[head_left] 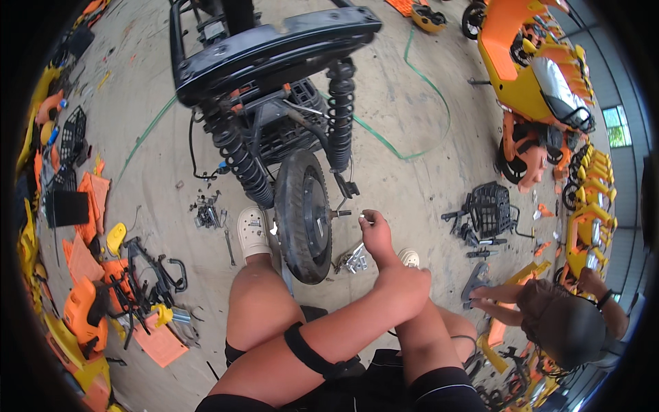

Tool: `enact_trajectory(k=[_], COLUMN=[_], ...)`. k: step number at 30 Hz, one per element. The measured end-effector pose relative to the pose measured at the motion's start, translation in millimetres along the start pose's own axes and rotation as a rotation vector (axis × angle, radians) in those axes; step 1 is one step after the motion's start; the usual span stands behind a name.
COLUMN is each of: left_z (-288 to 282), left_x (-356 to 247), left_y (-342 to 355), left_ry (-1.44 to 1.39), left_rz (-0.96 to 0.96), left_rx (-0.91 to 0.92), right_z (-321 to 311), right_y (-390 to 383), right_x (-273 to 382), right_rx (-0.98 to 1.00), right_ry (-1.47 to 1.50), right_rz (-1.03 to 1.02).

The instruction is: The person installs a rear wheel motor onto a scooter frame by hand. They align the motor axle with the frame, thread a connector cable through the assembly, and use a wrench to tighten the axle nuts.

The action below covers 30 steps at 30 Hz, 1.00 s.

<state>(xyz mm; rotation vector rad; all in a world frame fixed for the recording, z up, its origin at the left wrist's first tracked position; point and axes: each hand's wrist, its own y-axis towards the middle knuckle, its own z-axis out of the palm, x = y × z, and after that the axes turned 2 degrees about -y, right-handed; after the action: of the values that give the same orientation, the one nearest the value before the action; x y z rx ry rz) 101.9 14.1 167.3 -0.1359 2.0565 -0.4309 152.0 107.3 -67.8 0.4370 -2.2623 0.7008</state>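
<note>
My left hand [406, 292] is curled over my right forearm, its arm crossing low with a black strap. My right hand [375, 237] has its fingers drawn together around a small pale item [362, 218], too small to name, beside the wheel's axle [342, 213]. The black tyre [292, 220] stands between two coiled shocks [341, 113] under the black frame [278, 48] of a partly stripped scooter. Loose metal tools and hardware [353, 261] lie below my right hand; more small parts [206, 213] and a wrench [229, 247] lie left of the wheel.
A person [563, 323] crouches at my lower right, near a black basket [489, 209]. Yellow-orange scooters [511, 62] line the right side. Orange panels [89, 316] and frame parts lie along the left. A green hose [412, 154] loops across the concrete floor.
</note>
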Motion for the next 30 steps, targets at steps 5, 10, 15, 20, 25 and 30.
enact_trajectory(k=[5, 10, 15, 20, 25, 30], left_z=[10.9, 14.7, 9.8, 11.8, 16.0, 19.3], left_x=[-1.7, 7.8, 3.0, 6.8, 5.4, 8.4], left_y=[-0.7, -3.4, -0.9, -4.6, -1.2, -4.9], left_ry=[-0.056, -0.011, -0.094, -0.119, -0.126, -0.131], left_rz=[0.066, 0.069, 0.105, 0.113, 0.126, 0.108], left_rx=[-0.003, -0.1, -0.054, -0.077, -0.111, -0.1], right_z=[20.1, 33.2, 34.7, 41.5, 35.5, 31.3], right_y=[14.1, 9.9, 20.1, 11.0, 13.5, 13.0], right_x=[-0.7, 6.2, -18.5, -7.7, -13.1, -10.3], right_rx=[-0.04, -0.02, -0.043, 0.017, 0.033, 0.032], right_ry=[-0.103, -0.128, -0.03, 0.199, 0.175, 0.063], right_rz=[-0.084, -0.065, -0.084, 0.107, 0.086, -0.054])
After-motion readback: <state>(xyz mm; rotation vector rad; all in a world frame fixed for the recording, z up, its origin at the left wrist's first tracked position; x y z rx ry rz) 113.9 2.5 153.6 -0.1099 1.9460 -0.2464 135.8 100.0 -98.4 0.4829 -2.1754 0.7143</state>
